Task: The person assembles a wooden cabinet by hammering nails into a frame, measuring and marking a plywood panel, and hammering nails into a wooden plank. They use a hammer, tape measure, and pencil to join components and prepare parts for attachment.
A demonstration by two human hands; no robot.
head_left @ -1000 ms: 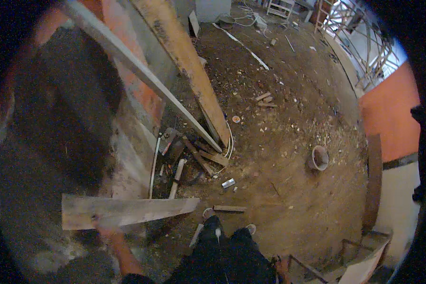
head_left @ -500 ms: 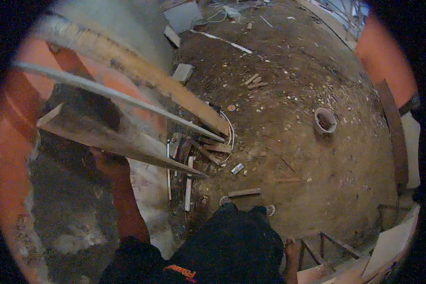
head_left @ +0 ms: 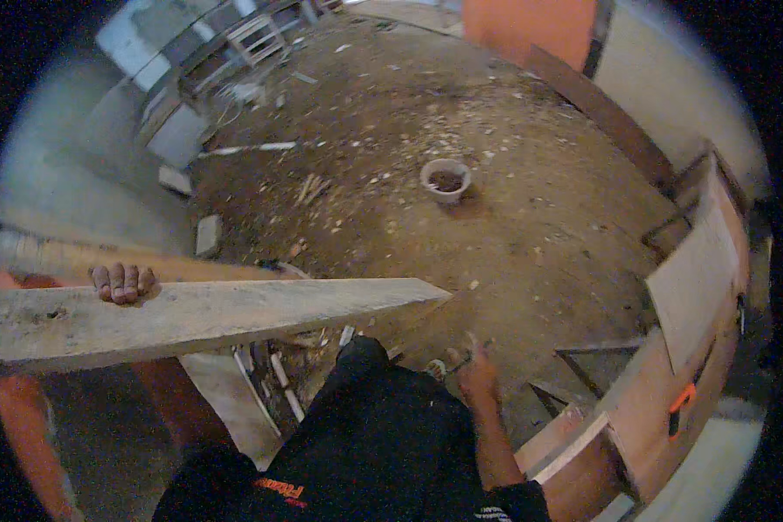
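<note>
A long, pale wooden plank (head_left: 226, 317) stretches from the left edge of view to just past the middle, its far end tapering away with distance. My left hand (head_left: 123, 284) is closed on it, with the fingers curled over the upper edge and the forearm passing beneath. In front of my right leg, my right hand (head_left: 478, 370) is held out over the dirt floor with nothing in it. Its fingers look loosely apart, though small and slightly blurred. Behind the plank lies another board (head_left: 161, 264), partly covered by it.
A pale bucket (head_left: 446, 181) with dark contents stands on the dirt floor (head_left: 531, 287) amid scattered rubble. To the right are wooden panels (head_left: 700, 278), a dark angled frame (head_left: 596, 361) and an orange-and-black tool (head_left: 682, 407). Scrap sticks (head_left: 283, 374) lie below the plank.
My view has swung right. The plank has come away from the leaning boards, turned broad side up, with my left hand now showing over its edge. My right hand has moved forward from my side.
</note>
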